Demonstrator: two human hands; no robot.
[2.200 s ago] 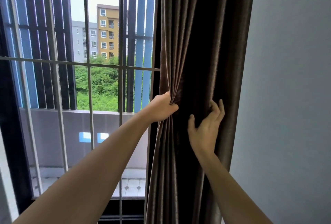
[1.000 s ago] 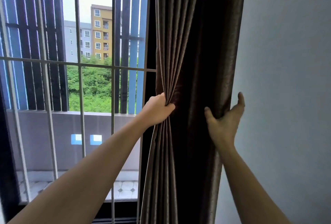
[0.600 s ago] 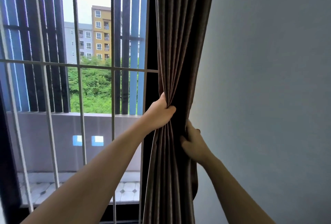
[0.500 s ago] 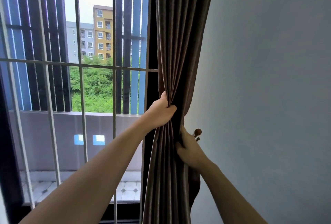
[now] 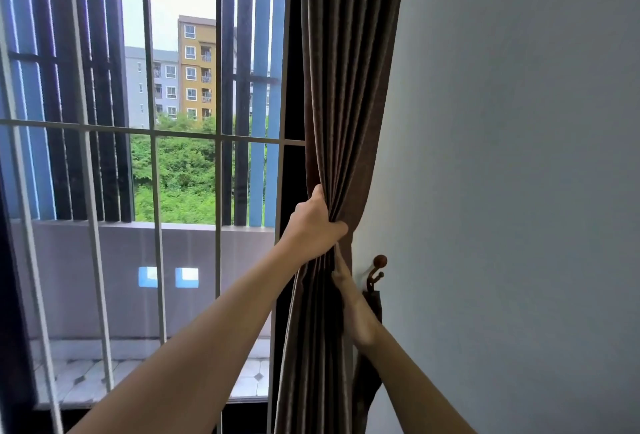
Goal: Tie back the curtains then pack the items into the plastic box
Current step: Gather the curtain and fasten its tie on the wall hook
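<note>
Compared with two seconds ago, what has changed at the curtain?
The right hand moved from the curtain's front around its right edge and gathered it left, uncovering the wall hook. The left hand kept its grip.

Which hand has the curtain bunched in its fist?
The left hand, clenched around the gathered curtain. The right hand lies lower, along the curtain's wall-side edge near the hook.

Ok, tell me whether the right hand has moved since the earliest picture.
Yes. The right hand has swept leftward from the curtain's wall-side edge, bunching the cloth against the left hand and uncovering the wall hook.
</note>
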